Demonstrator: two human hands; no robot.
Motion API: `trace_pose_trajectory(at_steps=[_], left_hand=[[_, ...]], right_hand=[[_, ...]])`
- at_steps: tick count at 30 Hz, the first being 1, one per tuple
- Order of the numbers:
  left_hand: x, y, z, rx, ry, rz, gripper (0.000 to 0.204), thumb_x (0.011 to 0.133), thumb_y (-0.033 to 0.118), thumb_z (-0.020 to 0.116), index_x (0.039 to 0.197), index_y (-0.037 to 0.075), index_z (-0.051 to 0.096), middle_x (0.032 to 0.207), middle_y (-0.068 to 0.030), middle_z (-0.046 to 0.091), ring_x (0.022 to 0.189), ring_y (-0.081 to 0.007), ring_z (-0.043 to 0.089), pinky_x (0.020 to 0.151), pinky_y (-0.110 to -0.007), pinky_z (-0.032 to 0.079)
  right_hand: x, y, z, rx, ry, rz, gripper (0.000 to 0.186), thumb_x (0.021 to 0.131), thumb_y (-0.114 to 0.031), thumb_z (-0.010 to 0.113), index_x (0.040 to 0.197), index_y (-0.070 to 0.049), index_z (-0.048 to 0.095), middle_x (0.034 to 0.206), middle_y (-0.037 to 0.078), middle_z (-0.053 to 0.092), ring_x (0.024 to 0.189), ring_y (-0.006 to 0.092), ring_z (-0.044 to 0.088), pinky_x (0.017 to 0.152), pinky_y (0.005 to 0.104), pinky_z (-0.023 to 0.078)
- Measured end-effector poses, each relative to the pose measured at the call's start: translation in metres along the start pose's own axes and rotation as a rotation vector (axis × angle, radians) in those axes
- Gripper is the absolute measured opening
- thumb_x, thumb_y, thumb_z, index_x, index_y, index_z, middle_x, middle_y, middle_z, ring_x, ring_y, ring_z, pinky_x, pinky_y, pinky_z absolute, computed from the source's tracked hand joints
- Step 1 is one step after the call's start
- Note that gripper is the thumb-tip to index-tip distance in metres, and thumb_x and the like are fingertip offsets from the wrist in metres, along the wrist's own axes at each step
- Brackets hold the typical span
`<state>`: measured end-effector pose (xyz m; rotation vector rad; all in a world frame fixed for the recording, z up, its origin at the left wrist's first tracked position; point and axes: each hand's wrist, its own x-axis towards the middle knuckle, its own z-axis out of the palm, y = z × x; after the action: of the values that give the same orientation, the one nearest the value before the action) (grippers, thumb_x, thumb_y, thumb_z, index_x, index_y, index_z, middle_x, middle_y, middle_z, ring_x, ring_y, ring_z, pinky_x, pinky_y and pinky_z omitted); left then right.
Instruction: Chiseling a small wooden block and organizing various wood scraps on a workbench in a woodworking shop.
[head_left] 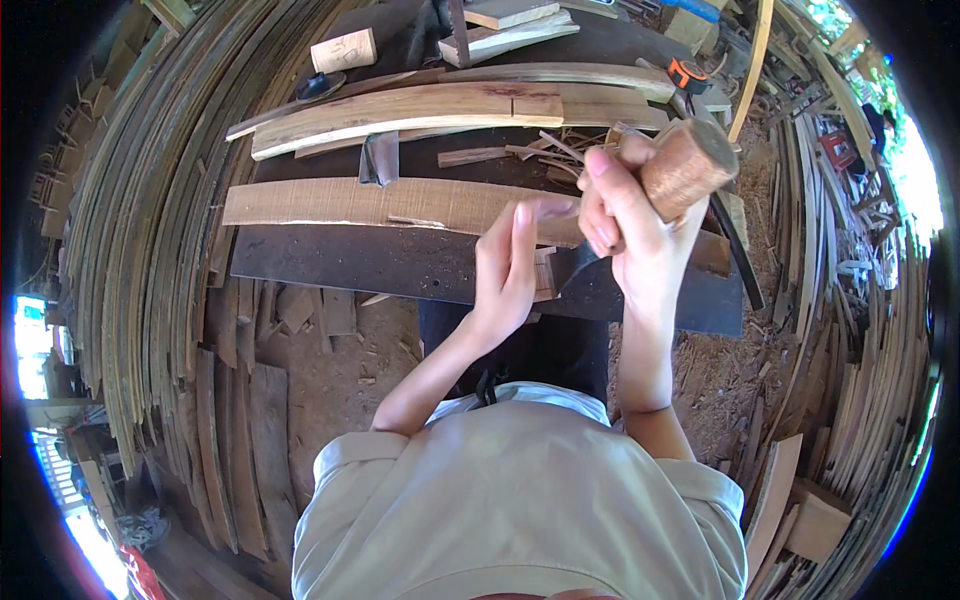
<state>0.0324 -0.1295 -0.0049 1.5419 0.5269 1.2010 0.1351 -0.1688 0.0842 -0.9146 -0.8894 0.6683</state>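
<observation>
My right hand (640, 205) is closed round the thick, round wooden handle (690, 170) of a tool, its butt end tilted up. A dark, blade-like part (577, 262) shows below that hand; the tool's exact kind is unclear. My left hand (507, 262) is by the near edge of a long, slightly curved brown board (330, 203), fingers stretched toward the right hand and thumb raised. Between the hands, a small pale piece of wood (545, 275) sits at the board's near side, partly hidden. I cannot tell whether the left hand touches it.
The board lies across a dark table (330, 255). Beyond it are pale planks (400, 110), a grey metal piece (380, 160), wood scraps (475, 156) and an orange tape measure (688, 76). Stacked wood strips (130, 250) stand at the left, and more timber (880, 400) lies right.
</observation>
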Motion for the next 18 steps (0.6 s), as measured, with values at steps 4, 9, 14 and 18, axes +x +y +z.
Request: trace_pose_trajectory(at_steps=[4,9,14,18], left_hand=[[0.023,-0.001,0.03,-0.203,0.015,-0.272,0.055,0.106,0.037,0.033,0.074,0.002,0.06,0.061,-0.0031,0.06,0.057,-0.0088,0.058,0.053,-0.023,0.044],[0.005,-0.02,0.044,-0.235,-0.075,-0.143,0.037,0.105,0.033,0.036,0.084,0.007,0.05,0.066,0.0011,0.05,0.055,-0.0055,0.051,0.043,-0.019,0.038],[-0.002,-0.039,0.045,-0.191,-0.008,-0.011,0.04,0.104,0.038,0.036,0.085,0.007,0.05,0.061,0.0039,0.049,0.049,-0.003,0.047,0.04,-0.02,0.032],[-0.017,-0.1,0.037,-0.414,-0.064,-0.104,0.042,0.104,0.04,0.036,0.083,0.007,0.051,0.057,0.0047,0.048,0.047,-0.0028,0.046,0.04,-0.02,0.031]], right_hand=[[-0.002,-0.001,-0.005,-0.132,-0.008,-0.009,0.017,0.086,-0.005,0.067,0.073,-0.002,0.057,0.056,0.001,0.054,0.043,0.006,0.047,0.039,0.0218,0.033],[0.001,0.005,-0.011,-0.072,0.008,0.009,0.017,0.081,-0.006,0.072,0.072,-0.002,0.059,0.06,-0.003,0.055,0.054,0.0029,0.05,0.047,0.0237,0.038],[0.0,0.0,-0.009,-0.041,-0.04,0.036,0.019,0.082,-0.007,0.07,0.07,-0.002,0.055,0.058,-0.003,0.053,0.053,0.0027,0.046,0.046,0.024,0.035],[0.002,0.005,-0.005,-0.131,-0.073,-0.055,0.017,0.085,-0.003,0.068,0.078,-0.003,0.053,0.057,0.0,0.054,0.045,0.0053,0.049,0.04,0.0221,0.036]])
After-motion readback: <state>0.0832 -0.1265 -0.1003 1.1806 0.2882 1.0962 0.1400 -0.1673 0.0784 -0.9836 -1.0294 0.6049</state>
